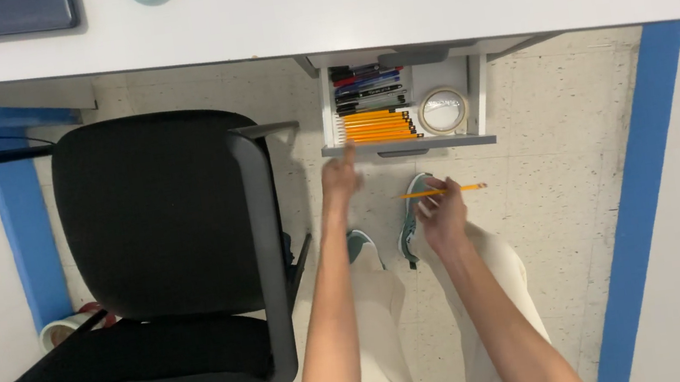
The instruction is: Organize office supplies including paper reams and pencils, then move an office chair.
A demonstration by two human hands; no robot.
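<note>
Head view: left hand (340, 175) stretched fwd, fingertips on drawer (409, 148) front; right hand (443, 214) pinching yellow pencil (443, 191) horiz.

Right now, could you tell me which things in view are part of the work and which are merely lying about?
In hand:
right hand holding a pencil
left hand on the drawer
pencils

Lying about:
chair
tape roll
markers

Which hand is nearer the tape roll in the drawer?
Left. The left hand touches the drawer front at its left corner, just below and left of the tape roll. The right hand holds a pencil lower down, clear of the drawer.
</note>
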